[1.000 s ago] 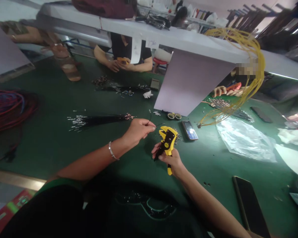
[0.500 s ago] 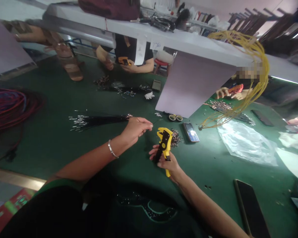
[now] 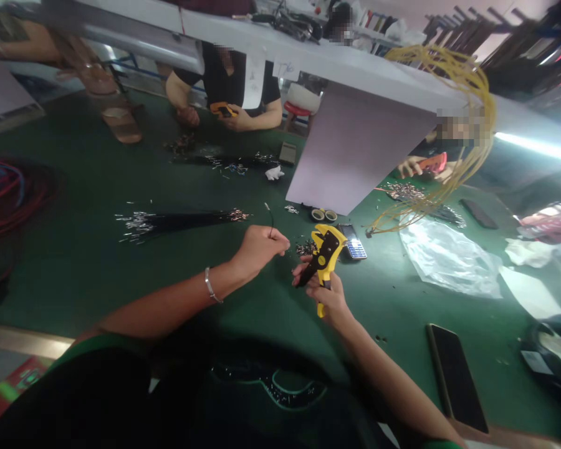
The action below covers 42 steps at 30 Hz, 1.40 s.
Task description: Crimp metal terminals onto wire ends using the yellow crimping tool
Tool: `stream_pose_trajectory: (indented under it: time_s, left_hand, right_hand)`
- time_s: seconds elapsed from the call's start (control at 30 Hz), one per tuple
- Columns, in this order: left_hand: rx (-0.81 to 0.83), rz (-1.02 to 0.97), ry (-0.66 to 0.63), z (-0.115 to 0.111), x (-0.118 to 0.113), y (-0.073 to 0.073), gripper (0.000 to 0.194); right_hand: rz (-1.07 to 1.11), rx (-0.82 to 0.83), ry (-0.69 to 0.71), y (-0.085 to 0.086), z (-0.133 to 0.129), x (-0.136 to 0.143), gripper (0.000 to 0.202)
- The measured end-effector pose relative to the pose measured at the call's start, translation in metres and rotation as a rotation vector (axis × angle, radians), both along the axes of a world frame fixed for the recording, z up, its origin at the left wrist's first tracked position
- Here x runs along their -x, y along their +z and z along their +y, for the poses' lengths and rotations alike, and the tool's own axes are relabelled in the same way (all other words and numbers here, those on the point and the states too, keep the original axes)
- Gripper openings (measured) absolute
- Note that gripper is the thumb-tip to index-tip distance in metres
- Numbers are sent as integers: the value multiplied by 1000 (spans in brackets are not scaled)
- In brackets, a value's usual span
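My left hand pinches a thin black wire, whose light metal end sticks up above the fingers. To its right, my right hand is wrapped round the handles of a yellow and black wire stripper, its jaws pointing up and away from me. Left of my left hand lies a bundle of black wires with metal ends. A small pile of terminals or clippings is just behind the stripper, partly hidden by it.
A keypad phone, tape rolls and a plastic bag lie on the green table. A smartphone is at the near right. Red wire coils lie left, yellow wires hang right. Two people hold tools across the table.
The view has shifted slightly. My right hand has turned the stripper, its head now tilted further right. The wire in my left hand now points upward instead of to the right.
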<state>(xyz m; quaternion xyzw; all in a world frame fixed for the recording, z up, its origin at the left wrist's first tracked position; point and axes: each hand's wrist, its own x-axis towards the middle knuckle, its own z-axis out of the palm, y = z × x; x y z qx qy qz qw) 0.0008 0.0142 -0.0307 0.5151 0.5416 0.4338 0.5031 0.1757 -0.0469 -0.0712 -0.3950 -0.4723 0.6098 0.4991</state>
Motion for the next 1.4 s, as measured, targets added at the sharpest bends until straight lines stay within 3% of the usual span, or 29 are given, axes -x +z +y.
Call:
stream_pose_trajectory:
  time_s: [0.13,0.43,0.57,0.73,0.9,1.07,1.17,1.4]
  left_hand:
    - [-60,125,-36,-10,-5,0,9]
    - [-102,160,-20,-11,-3,4,11]
    - [-120,217,-75,-15,-5,3,13]
    - [-91,171,-96,-20,-8,3,14]
    - [-13,2,-174,-23,-8,8,17]
    - [105,-117,-206,-24,-8,10,14]
    - [118,-141,-227,-23,-8,11,12]
    - [100,-132,-212,-22,-12,17,17]
  right_hand:
    - [-9,20,13,-4,-1,2,55]
    - [84,8,35,-5,0,2,56]
    - [55,-5,31,-9,1,2,55]
    - [-138,-81,8,-8,0,2,51]
    - [-489,-268,-89,-6,0,0,35]
    - [-780,-518,-247,-9,0,-2,50]
    - [-859,-614,-292,-7,1,-2,55]
    - [-894,-626,-311,-4,1,-3,56]
